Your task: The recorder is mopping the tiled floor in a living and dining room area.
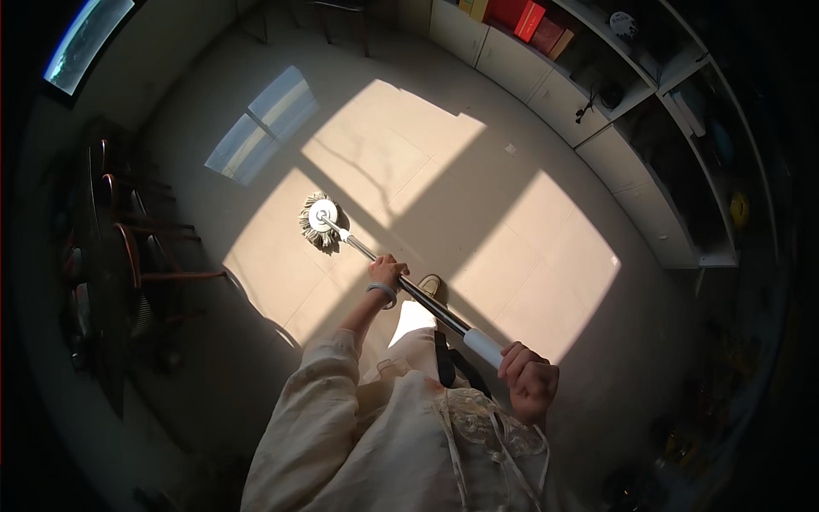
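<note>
A spin mop's metal handle (435,309) slants across my body from lower right to upper left. My left hand (386,271), with a pale bangle at the wrist, is closed around the middle of the shaft. My right hand (530,380) grips the white sleeve (483,348) at the handle's upper end. The round mop head (322,216) rests on the sunlit floor tiles (275,256), its grey-beige strings spread around a white disc. One shoe (430,285) of mine shows just below the shaft.
Dark wooden chairs (131,256) stand along the left, one leg reaching out over the floor. White cabinets (512,64) with open shelves curve along the right. Small pale scraps (510,149) lie on the tiles. A lit screen (88,45) hangs at upper left.
</note>
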